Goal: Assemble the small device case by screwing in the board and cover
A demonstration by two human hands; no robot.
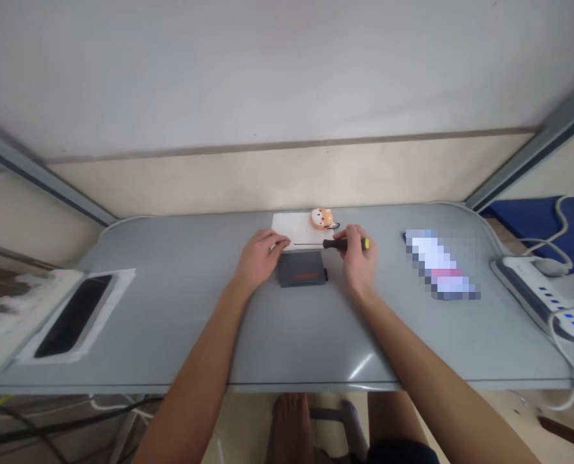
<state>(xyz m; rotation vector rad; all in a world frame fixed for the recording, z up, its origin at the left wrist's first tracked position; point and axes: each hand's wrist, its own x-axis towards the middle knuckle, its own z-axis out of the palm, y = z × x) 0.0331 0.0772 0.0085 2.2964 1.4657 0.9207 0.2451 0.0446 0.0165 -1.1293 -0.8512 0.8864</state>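
Grey desk point(190, 277). Right hand point(359, 258) grips screwdriver point(334, 244), shaft pointing at left hand point(261, 256), its fingertips bunched; can't tell if pinching anything. Dark box point(300, 265) between both hands. If right grip slips, tip could jab left fingers.

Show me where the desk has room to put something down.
Bare desk lies between the black phone and left hand, between the forearms nearer than the gray case, and between the right hand and lit-screen phone. Crowded: around the screwdriver, white sheet and orange animal-faced ornament.
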